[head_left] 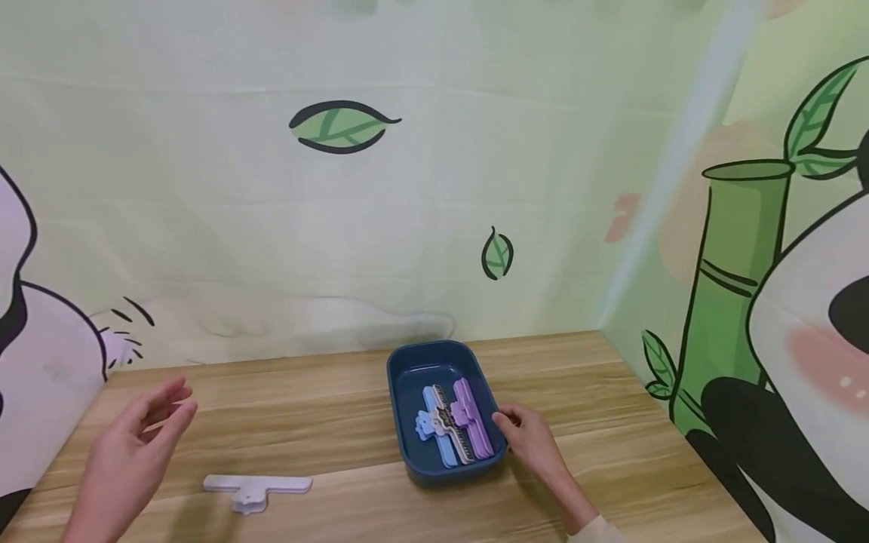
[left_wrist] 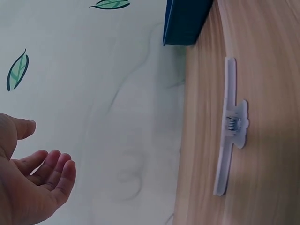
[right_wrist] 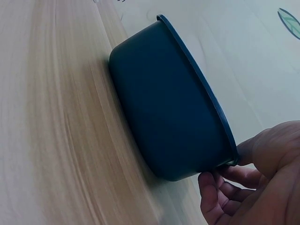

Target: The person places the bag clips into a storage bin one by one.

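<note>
My right hand (head_left: 532,441) grips the right rim of a dark blue plastic bin (head_left: 421,477), thumb at the lip and fingers beneath it in the right wrist view. Inside the bin lie a blue sealing clip (head_left: 448,452), a black-and-white patterned clip (head_left: 465,449) and a purple clip (head_left: 481,437), side by side. My left hand (head_left: 129,460) hovers over the left of the table with fingers loosely bent and nothing in them. A white sealing clip (head_left: 285,484) lies flat on the tabletop to the right of that hand; its metal spring shows in the left wrist view.
The wood-grain table (head_left: 326,422) meets a pale green cloth backdrop (head_left: 224,226) along its back edge. Printed leaves, a bamboo stalk (head_left: 733,226) and panda figures cover the backdrop, which also rises at the right side.
</note>
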Tool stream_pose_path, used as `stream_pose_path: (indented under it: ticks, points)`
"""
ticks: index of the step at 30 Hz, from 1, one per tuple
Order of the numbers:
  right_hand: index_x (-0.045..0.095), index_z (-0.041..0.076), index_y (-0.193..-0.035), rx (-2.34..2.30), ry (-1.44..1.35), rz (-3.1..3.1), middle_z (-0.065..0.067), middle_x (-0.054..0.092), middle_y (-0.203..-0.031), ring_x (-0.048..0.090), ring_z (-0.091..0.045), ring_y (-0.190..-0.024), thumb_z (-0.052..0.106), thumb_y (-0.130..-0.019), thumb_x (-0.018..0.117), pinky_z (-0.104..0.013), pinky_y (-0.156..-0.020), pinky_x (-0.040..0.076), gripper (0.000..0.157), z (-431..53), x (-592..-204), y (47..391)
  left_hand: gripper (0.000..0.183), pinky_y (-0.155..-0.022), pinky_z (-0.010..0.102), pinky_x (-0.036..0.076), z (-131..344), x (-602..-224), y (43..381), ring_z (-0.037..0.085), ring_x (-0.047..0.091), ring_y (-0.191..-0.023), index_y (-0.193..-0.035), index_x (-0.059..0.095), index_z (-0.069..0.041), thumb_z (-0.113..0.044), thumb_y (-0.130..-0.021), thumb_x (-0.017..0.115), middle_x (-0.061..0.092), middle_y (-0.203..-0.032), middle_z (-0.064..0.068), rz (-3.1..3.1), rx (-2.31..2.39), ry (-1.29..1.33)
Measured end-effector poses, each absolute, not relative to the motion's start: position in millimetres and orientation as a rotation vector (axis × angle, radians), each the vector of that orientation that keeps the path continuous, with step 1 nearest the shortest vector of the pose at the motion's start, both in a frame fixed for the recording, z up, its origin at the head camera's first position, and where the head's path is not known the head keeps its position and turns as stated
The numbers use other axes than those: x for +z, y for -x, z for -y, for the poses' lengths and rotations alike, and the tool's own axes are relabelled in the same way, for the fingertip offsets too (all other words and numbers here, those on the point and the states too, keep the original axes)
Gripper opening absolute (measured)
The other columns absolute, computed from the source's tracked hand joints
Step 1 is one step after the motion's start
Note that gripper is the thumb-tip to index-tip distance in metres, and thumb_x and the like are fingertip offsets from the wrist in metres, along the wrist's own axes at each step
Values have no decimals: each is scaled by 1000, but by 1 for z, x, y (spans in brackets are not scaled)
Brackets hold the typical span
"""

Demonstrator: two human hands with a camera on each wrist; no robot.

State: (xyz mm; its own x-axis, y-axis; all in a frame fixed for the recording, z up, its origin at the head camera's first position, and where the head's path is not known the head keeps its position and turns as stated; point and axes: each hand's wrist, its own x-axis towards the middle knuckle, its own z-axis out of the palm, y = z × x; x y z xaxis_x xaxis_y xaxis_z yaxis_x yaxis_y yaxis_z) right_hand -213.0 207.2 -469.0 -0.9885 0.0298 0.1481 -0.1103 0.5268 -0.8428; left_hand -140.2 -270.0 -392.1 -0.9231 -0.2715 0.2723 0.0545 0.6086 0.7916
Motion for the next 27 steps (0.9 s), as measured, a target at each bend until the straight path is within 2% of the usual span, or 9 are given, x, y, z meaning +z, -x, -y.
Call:
stream_pose_path:
  ticks: [3, 8, 11, 14, 15, 18, 21, 24, 27]
  points:
    - [73, -7, -105, 1452, -72, 2622, -3, 62, -80, 53, -14, -70, 5, -97, 66, -25, -60, 46, 16, -207, -470, 214, 52, -74, 0, 41, 270, -399, 140, -24, 45, -94, -143, 55, 5, -30, -105, 62, 67, -127, 20, 2452, -1217, -157]
    - [73, -6, -104, 1452, -78, 2618, -3, 61, -79, 53, -14, -70, 5, -97, 66, -25, -60, 46, 15, -207, -470, 213, 53, -71, 0, 41, 267, -409, 139, -26, 44, -89, -141, 56, 7, -31, -106, 60, 65, -131, 26, 2515, -1232, -212]
    - [73, -7, -104, 1450, -86, 2613, -3, 62, -79, 53, -14, -70, 5, -97, 67, -25, -61, 46, 16, -207, -469, 213, 55, -67, 6, 45, 264, -414, 138, -8, 60, -95, -141, 55, 8, -35, -107, 58, 61, -135, 30, 2590, -1225, -287]
    - [73, -8, -105, 1444, -93, 2611, -4, 62, -80, 52, -13, -71, 6, -98, 67, -25, -61, 45, 17, -207, -468, 212, 55, -65, 12, 49, 260, -419, 138, 13, 68, -99, -141, 56, 7, -35, -106, 59, 62, -134, 29, 2632, -1230, -348]
    - [73, -8, -105, 1444, -92, 2611, -4, 62, -80, 52, -13, -71, 6, -98, 67, -24, -61, 45, 17, -207, -468, 212, 55, -64, 14, 50, 259, -421, 138, 16, 69, -98, -140, 57, 7, -35, -105, 60, 63, -133, 28, 2642, -1227, -372]
    - [73, -8, -105, 1445, -94, 2610, -4, 63, -81, 52, -13, -71, 6, -98, 67, -24, -61, 45, 17, -207, -468, 213, 56, -65, 15, 50, 256, -429, 138, 10, 68, -95, -140, 58, 6, -36, -104, 63, 65, -133, 26, 2667, -1243, -436]
    - [73, -8, -104, 1447, -104, 2606, -4, 63, -81, 53, -14, -71, 5, -97, 67, -24, -62, 45, 16, -207, -468, 213, 55, -66, 17, 49, 254, -439, 137, 19, 71, -97, -138, 59, 7, -35, -102, 65, 67, -129, 25, 2701, -1224, -465]
    - [73, -7, -103, 1443, -111, 2605, -4, 64, -81, 53, -14, -71, 5, -97, 67, -25, -62, 45, 15, -207, -468, 213, 54, -68, 19, 49, 254, -448, 137, 36, 70, -105, -134, 60, 12, -31, -101, 67, 68, -124, 26, 2738, -1188, -415]
    - [73, -7, -103, 1445, -112, 2605, -4, 63, -81, 53, -14, -71, 5, -97, 67, -25, -61, 45, 15, -208, -468, 212, 53, -70, 22, 50, 255, -456, 136, 37, 70, -103, -131, 60, 13, -28, -99, 70, 69, -123, 27, 2766, -1158, -391]
